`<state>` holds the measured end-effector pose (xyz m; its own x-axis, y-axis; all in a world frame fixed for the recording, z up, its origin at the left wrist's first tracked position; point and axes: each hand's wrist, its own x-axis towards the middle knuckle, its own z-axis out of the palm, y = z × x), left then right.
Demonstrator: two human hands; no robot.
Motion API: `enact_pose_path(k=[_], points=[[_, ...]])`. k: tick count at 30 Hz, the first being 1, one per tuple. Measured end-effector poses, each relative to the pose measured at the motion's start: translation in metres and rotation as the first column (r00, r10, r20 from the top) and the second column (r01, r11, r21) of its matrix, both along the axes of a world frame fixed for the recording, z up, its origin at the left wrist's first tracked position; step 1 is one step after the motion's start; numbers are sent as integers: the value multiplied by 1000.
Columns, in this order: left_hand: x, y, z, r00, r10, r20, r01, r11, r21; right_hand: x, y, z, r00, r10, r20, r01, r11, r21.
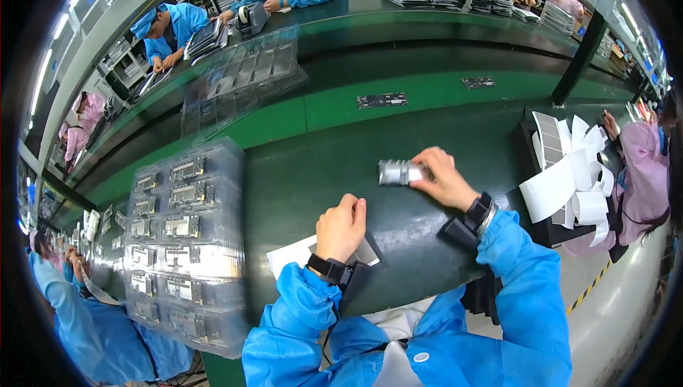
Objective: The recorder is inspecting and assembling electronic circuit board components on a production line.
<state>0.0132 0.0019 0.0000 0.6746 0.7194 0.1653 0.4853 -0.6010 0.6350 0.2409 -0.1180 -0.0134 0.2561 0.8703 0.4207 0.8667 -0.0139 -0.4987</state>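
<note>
Right now, through the head view, I have both bare hands over a dark green work surface [299, 173]. My right hand [442, 179] is pinched closed on one end of a small silvery board [395, 173], thumb on the near side and fingers over the far side. The board sits in front of me, slightly right of centre, its free end pointing left; I cannot tell whether it touches the surface. My left hand [341, 229] is curled into a loose fist, thumb up against the forefinger, well apart from the board; whether anything is tucked inside, I cannot tell. A white and grey sheet [283, 257] lies by that wrist. Further left stands a stack of clear trays [233, 173] filled with boards, and on my right a black bin [525, 146] holds white paper strips [551, 189].
</note>
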Motion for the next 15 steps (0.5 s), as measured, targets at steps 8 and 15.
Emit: enact_pose_path(k=[8,15], points=[[0,-11,0,991,-75,110,84,993,-78,155,63,7,939,-333,88,325,941,95],[-1,-8,-1,992,-93,86,104,986,-132,179,112,-15,883,-377,281,406,912,-53]])
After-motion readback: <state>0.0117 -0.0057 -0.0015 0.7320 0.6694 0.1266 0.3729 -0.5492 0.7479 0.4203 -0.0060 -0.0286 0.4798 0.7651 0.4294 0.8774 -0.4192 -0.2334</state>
